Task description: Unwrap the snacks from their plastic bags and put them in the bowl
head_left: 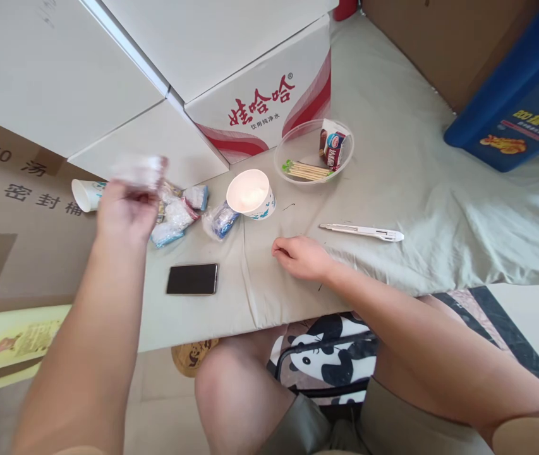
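Note:
My left hand (pixel 127 208) is raised at the left, closed on a small white and dark-red packet (pixel 143 174), blurred by motion. Just right of and behind it lies a heap of small wrapped packets (pixel 177 215) in clear, blue and red wrapping. My right hand (pixel 303 256) rests on the cloth with its fingers curled in and nothing visible in them. A white paper cup (pixel 251 194) stands between the hands, farther back. Beyond my right hand is a clear plastic bowl (pixel 314 178) holding green-tipped sticks (pixel 308 169) and a dark-red packet (pixel 333 146).
A white utility knife (pixel 361 232) lies right of my right hand. A phone (pixel 192 279) lies near the front edge. Another paper cup (pixel 88 195) lies on its side by a brown carton (pixel 13 253). White boxes (pixel 269 95) border the back; a blue container (pixel 510 95) stands at right.

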Tool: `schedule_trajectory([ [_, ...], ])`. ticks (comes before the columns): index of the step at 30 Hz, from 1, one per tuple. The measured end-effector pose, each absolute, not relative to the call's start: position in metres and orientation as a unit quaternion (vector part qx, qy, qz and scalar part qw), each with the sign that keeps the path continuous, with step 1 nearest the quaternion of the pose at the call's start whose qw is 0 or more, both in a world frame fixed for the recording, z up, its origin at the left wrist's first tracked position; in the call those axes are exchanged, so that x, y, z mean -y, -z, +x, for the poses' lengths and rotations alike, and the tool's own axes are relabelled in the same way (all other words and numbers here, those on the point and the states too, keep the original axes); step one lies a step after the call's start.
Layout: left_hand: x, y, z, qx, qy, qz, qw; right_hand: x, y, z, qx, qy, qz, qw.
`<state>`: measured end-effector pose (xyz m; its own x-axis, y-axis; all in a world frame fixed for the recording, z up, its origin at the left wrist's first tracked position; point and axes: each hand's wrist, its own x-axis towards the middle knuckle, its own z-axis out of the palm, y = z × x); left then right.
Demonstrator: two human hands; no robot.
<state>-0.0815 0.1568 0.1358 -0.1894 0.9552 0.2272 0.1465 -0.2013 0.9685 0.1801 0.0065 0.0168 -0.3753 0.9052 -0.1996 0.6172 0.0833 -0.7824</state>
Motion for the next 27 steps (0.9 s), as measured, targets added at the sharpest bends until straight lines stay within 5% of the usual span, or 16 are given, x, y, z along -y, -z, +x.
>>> schedule_trajectory([
  [5, -0.060, -0.113, -0.029, -0.458, -0.541, 0.477, 0.520, -0.011, -0.013, 0.177, 0.699, -0.428, -0.539, 0.193],
  [12, -0.009, -0.006, 0.006, -0.494, -0.549, 0.409, 0.536, -0.001, -0.003, 0.185, 0.617, -0.502, -0.505, 0.334],
  [18, -0.019, -0.003, 0.006, -0.470, -0.550, 0.448, 0.526, 0.005, 0.005, 0.197, 0.506, -0.613, -0.458, 0.398],
  [27, -0.015, 0.012, 0.019, -0.379, -0.472, 0.522, 0.601, -0.003, 0.009, 0.187, 0.484, -0.591, -0.482, 0.430],
])
